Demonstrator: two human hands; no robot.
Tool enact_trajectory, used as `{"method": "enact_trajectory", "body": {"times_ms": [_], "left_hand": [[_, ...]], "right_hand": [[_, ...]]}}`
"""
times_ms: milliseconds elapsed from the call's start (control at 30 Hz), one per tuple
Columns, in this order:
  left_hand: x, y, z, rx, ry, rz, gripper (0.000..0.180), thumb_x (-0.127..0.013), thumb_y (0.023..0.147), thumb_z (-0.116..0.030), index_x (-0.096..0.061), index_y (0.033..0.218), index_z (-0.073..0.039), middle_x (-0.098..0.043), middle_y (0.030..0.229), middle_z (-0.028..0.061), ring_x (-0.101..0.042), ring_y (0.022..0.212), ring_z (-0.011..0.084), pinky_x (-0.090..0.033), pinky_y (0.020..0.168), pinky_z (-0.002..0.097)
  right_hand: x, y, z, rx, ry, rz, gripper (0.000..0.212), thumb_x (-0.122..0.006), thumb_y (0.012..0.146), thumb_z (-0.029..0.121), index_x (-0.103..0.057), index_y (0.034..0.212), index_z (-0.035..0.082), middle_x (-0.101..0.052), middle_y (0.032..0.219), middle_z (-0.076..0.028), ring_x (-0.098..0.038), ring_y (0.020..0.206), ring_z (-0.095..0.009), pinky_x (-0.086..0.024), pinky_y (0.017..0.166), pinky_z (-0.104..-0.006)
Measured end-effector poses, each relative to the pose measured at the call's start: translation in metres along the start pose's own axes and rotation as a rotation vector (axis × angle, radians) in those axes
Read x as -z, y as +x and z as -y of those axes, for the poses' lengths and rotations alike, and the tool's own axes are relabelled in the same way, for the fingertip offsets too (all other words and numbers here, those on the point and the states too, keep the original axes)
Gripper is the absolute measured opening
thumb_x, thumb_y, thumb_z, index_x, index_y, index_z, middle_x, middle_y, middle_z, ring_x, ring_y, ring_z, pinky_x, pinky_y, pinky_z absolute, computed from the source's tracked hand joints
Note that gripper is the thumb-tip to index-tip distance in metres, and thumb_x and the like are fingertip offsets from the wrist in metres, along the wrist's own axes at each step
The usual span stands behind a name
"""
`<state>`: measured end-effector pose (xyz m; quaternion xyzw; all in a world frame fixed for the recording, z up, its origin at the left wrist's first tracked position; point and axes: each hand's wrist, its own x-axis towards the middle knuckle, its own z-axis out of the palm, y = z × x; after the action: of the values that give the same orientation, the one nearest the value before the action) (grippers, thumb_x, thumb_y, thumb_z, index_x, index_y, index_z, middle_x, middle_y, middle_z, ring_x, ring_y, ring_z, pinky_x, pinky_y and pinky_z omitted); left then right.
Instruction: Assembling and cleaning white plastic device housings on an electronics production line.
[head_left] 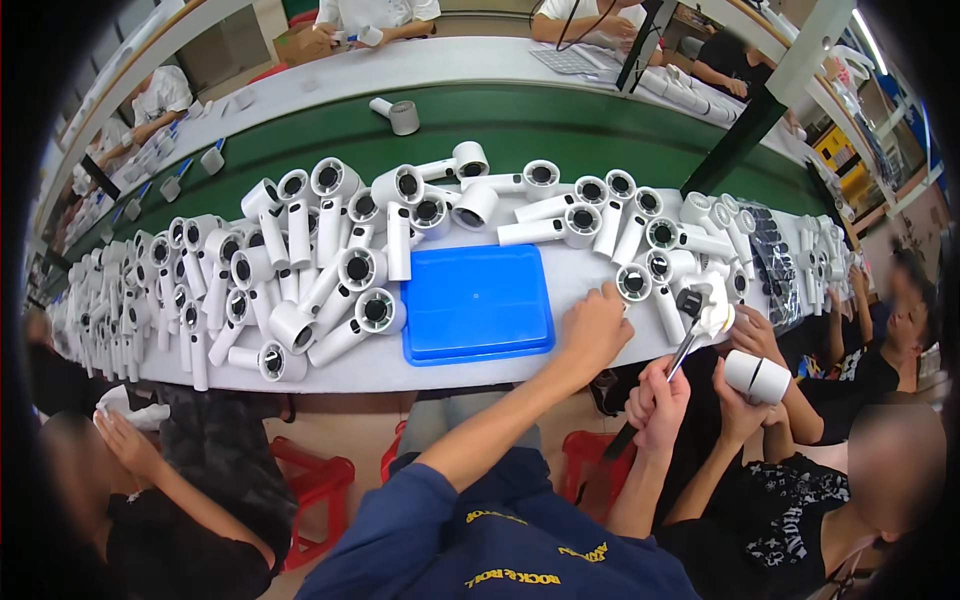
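Observation:
My left hand is over the white table, right of a blue plastic tray. Its fingers are curled, and what they hold, if anything, is hidden; a white handheld fan lies beside the fingertips. My right hand is closed around a tool with a dark handle and a thin metal shaft, tilted up to the right. At the shaft's upper end shows a white, blob-like piece; whether it is attached is unclear. White handheld fans crowd the table around the tray.
At right, a co-worker's hand holds a white cylinder. Another person sits at left with a white cloth. Beyond the table runs a green conveyor belt with a fan on it. Red stools stand below.

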<state>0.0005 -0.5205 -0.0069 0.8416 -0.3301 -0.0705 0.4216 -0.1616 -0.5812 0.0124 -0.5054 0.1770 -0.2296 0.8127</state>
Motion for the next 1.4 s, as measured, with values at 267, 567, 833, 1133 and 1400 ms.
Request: {"method": "enact_trajectory", "body": {"times_ms": [267, 567, 833, 1133, 1400], "left_hand": [[0.117, -0.058, 0.024, -0.221, -0.387, 0.132, 0.042, -0.068, 0.086, -0.025, -0.065, 0.122, -0.001, -0.067, 0.1, 0.023, -0.066, 0.093, 0.0401, -0.052, 0.082, 0.0453], [0.147, -0.049, 0.054, -0.307, -0.19, 0.059, 0.041, -0.077, 0.081, -0.021, -0.071, 0.118, -0.004, -0.068, 0.095, 0.0142, -0.067, 0.083, 0.0336, -0.054, 0.073, 0.0395], [0.075, -0.014, 0.068, -0.435, 0.093, -0.103, 0.039, -0.078, 0.079, -0.026, -0.073, 0.113, -0.007, -0.065, 0.101, 0.012, -0.058, 0.09, 0.0329, -0.049, 0.083, 0.0451], [0.152, 0.126, 0.09, -0.114, 0.273, -0.466, 0.012, -0.067, 0.085, -0.012, -0.07, 0.092, -0.002, -0.069, 0.098, 0.0196, -0.065, 0.1, 0.0388, -0.053, 0.083, 0.0512], [0.179, 0.207, 0.148, 0.552, 0.543, 0.004, 0.039, -0.064, 0.093, -0.02, -0.069, 0.132, -0.015, -0.064, 0.139, 0.0105, -0.06, 0.129, 0.0349, -0.037, 0.103, 0.0651]], "right_hand": [[-0.03, 0.03, 0.01, -0.012, -0.161, -0.111, 0.038, -0.061, 0.103, 0.017, -0.055, 0.137, -0.001, -0.033, 0.057, 0.01, -0.026, 0.041, 0.0, -0.017, 0.036, -0.0214], [-0.055, 0.046, -0.033, -0.125, -0.145, -0.005, 0.025, -0.048, 0.11, 0.027, -0.058, 0.121, 0.006, -0.029, 0.053, 0.006, -0.024, 0.037, -0.005, -0.017, 0.033, -0.023], [-0.028, 0.075, -0.03, -0.042, -0.169, -0.112, 0.04, -0.049, 0.108, 0.016, -0.052, 0.145, 0.003, -0.025, 0.056, 0.008, -0.021, 0.039, -0.002, -0.014, 0.035, -0.023], [-0.017, 0.08, -0.03, -0.028, -0.154, 0.0, 0.042, -0.046, 0.108, 0.017, -0.048, 0.148, 0.003, -0.022, 0.055, 0.008, -0.018, 0.038, -0.003, -0.013, 0.034, -0.0244], [0.004, 0.076, -0.038, -0.019, -0.029, 0.055, 0.042, -0.045, 0.109, 0.017, -0.046, 0.148, 0.004, -0.022, 0.054, 0.009, -0.017, 0.038, -0.002, -0.014, 0.032, -0.0239]]}}
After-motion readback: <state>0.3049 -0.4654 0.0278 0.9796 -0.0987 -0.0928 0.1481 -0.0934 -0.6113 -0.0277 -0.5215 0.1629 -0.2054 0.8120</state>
